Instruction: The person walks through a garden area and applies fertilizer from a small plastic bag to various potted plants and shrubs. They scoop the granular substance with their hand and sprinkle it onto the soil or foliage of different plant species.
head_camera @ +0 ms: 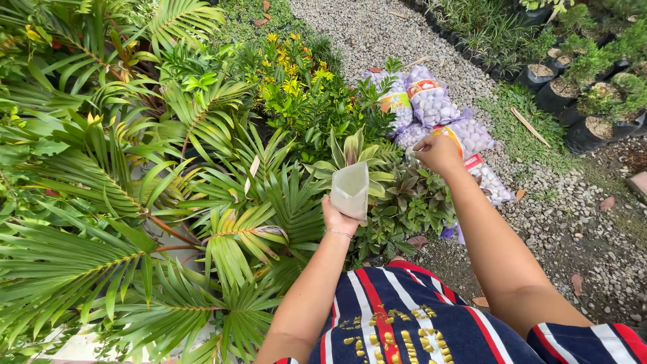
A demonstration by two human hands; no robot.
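Two hands are at work over a bed of low plants: the left hand [337,219] grasps a small pale packet [350,191] by its bottom edge, holding it upright with its pointed top upward, while the right hand [438,153] is drawn into a pinch with the fingertips bunched and turned down, though whether anything lies between them cannot be told. The packet sits just above a rosette plant with pale green and purplish leaves [354,154], and the pinch hangs up and to the right of the packet, over darker leafy foliage [411,202]. Judging from this, the handling goes best if the packet is kept steady and upright so nothing spills, and if the pinching fingers stay low over the leaves rather than high, so that anything held falls where it is aimed. Beyond the right hand's pinch, on the gravel path [377,34], lie several clear net sacks of white pebbles [431,101], rounded and bulging, each with an orange and red label band across it; one lies directly behind the knuckles. Farther right of the pinch, a row of black nursery pots [583,131] holds small shrubs. Left of the packet, palm fronds [101,202] spread wide, and yellow flowers [293,67] rise above and behind it.
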